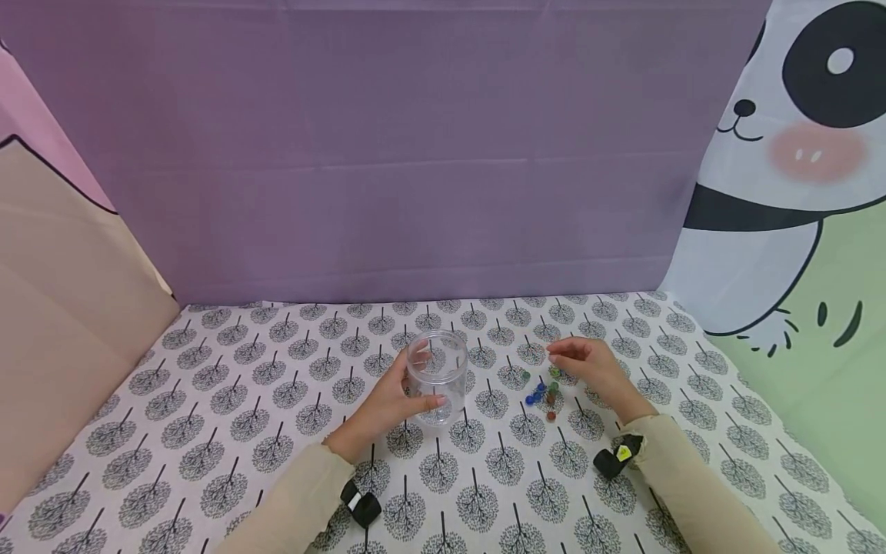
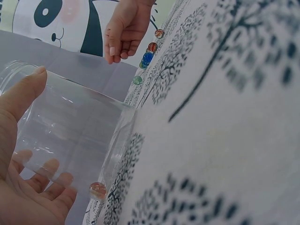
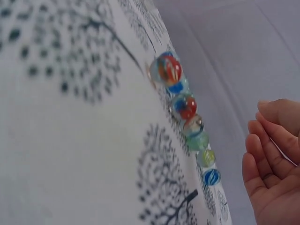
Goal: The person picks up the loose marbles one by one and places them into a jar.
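Observation:
A clear, wide-mouthed jar [image 1: 443,385] stands on the patterned cloth near the middle in the head view. My left hand [image 1: 401,396] grips its side, the thumb in front and the fingers around the back. Right of the jar lies a loose cluster of glass marbles, among them a blue marble [image 1: 529,400], a reddish marble [image 1: 551,415] and a green marble [image 1: 526,376]. Above the cluster's far side hovers my right hand [image 1: 588,365], fingers loosely bent; no marble shows between them. In the left wrist view another marble [image 2: 97,190] sits by the jar's base, inside or behind it, I cannot tell.
A white cloth [image 1: 263,462] printed with grey trees covers the tabletop. Behind it hangs a purple curtain [image 1: 429,154]. On the right a panda-printed sheet [image 1: 761,254] borders the table, and a beige panel [image 1: 69,308] does so on the left.

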### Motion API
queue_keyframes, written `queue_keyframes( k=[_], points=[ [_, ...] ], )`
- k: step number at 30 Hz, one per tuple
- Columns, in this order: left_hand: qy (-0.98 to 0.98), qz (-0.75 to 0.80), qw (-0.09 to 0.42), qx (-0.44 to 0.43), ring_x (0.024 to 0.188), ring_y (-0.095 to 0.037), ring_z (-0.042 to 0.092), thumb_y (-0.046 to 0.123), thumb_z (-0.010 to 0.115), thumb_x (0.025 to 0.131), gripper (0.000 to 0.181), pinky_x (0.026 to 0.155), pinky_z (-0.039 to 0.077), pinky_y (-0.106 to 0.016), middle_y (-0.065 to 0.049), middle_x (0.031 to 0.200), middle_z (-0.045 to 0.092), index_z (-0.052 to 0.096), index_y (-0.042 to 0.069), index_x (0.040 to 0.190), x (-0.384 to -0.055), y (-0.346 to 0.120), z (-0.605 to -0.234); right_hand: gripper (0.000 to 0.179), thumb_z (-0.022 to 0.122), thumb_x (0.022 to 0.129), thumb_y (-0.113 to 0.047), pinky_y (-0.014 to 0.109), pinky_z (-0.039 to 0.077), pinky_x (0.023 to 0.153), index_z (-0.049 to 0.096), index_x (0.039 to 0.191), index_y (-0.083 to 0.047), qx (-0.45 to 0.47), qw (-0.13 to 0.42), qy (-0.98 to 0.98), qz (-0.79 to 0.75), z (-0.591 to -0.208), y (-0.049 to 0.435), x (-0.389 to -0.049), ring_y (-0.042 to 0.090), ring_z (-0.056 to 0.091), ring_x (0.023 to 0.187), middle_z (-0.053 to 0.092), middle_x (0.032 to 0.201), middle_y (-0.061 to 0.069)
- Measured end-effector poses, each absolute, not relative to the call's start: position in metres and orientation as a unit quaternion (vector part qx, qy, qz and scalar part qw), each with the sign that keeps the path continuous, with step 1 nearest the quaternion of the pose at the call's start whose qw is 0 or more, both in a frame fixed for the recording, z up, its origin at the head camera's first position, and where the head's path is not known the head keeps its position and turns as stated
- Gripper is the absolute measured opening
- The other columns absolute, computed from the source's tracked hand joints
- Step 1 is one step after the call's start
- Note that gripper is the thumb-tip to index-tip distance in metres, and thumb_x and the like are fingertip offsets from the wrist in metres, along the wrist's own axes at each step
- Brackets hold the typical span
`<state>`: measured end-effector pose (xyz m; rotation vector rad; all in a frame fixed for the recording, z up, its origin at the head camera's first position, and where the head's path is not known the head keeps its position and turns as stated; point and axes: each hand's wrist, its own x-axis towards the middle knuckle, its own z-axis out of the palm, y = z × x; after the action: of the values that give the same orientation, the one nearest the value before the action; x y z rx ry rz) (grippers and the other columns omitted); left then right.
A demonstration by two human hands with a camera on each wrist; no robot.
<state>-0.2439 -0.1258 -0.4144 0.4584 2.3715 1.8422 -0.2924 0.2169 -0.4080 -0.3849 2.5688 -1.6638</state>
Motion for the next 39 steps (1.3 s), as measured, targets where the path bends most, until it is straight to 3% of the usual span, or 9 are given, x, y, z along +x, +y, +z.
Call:
queue_keyframes(
  k=[9, 16, 28, 39],
  points=[
    [0.781, 0.605, 0.048, 0.151, 0.12, -0.032, 0.047, 0.018, 0.082, 0.071, 0.095, 0.1, 0.037, -0.058, -0.011, 0.147, 0.036, 0.026, 0.027, 0.147, -0.244, -0.126, -0.415, 0.034, 0.066, 0.087, -0.013, 0.026, 0.052, 0.077, 0.061, 0.114, 0.007, -0.111, 0.034, 0.842, -0.526, -0.408, 0.223, -0.293, 0.02, 0.063, 0.089, 0.066, 0.104, 0.019],
    [0.781, 0.604, 0.052, 0.153, 0.121, -0.031, 0.046, 0.02, 0.082, 0.071, 0.095, 0.102, 0.035, -0.057, -0.011, 0.147, 0.036, 0.026, 0.029, 0.147, -0.245, -0.127, -0.416, 0.033, 0.068, 0.086, -0.018, 0.025, 0.05, 0.076, 0.063, 0.113, 0.002, -0.093, 0.043, 0.855, -0.509, -0.414, 0.231, -0.297, 0.015, 0.061, 0.086, 0.069, 0.098, 0.006],
    [0.778, 0.608, 0.056, 0.15, 0.122, -0.031, 0.046, 0.02, 0.082, 0.071, 0.096, 0.103, 0.034, -0.058, -0.01, 0.147, 0.036, 0.025, 0.031, 0.147, -0.245, -0.127, -0.417, 0.034, 0.068, 0.086, -0.017, 0.025, 0.047, 0.082, 0.063, 0.115, 0.001, -0.07, 0.073, 0.844, -0.526, -0.421, 0.238, -0.301, 0.006, 0.059, 0.089, 0.068, 0.104, -0.001],
    [0.781, 0.605, 0.056, 0.147, 0.122, -0.031, 0.045, 0.022, 0.082, 0.071, 0.095, 0.103, 0.033, -0.059, -0.008, 0.148, 0.036, 0.026, 0.031, 0.146, -0.245, -0.127, -0.416, 0.034, 0.065, 0.088, -0.014, 0.025, 0.046, 0.083, 0.061, 0.116, 0.004, -0.081, 0.079, 0.843, -0.525, -0.419, 0.239, -0.3, 0.005, 0.058, 0.089, 0.067, 0.109, 0.007]
  ],
)
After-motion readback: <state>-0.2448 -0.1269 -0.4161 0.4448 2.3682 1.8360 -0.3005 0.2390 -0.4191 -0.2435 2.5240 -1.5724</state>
